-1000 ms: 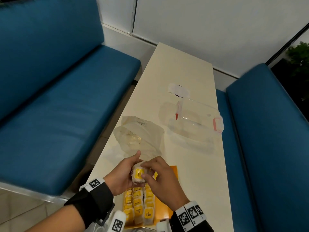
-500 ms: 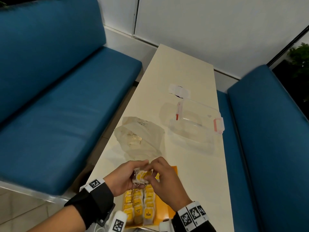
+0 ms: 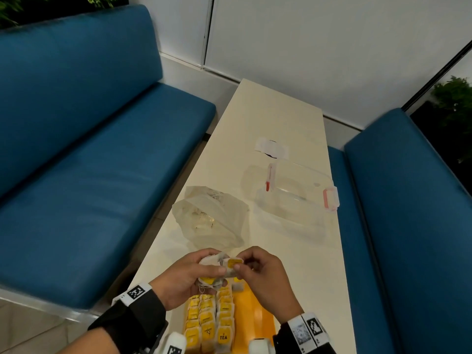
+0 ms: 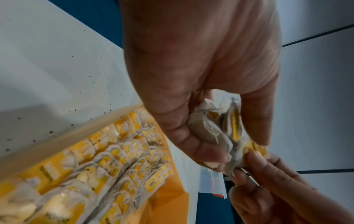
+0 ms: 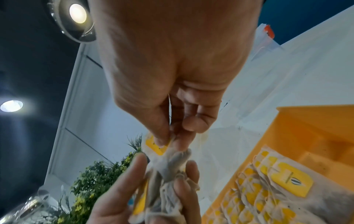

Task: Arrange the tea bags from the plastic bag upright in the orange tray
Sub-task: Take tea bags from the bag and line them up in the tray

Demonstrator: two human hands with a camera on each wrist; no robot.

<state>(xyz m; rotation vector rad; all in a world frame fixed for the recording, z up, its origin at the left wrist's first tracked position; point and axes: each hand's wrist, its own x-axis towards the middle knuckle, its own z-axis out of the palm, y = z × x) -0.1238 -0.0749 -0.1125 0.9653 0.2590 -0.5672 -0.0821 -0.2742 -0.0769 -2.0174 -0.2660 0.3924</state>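
- The left hand (image 3: 190, 273) grips a small bunch of tea bags (image 3: 217, 270) above the orange tray (image 3: 255, 312).
- The right hand (image 3: 263, 274) pinches one yellow tag (image 3: 234, 263); best peel slowly, avoiding tangled strings.

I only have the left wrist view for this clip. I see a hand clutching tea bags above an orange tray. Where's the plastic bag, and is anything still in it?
Observer: The plastic bag lies on the table just beyond both hands; faint contents show through, too unclear to name.
Operator: What is the other hand doing?
Observer: The right hand pinches one tea bag's yellow tag, pulling it from the bunch of tea bags held in the left hand.
Operator: How full is the tray?
Observer: Three rows of tea bags stand in the left part of the orange tray; its right part is bare.
Operator: Anything else on the table?
Observer: A clear lidded container with red clips, beyond the tray to the right.
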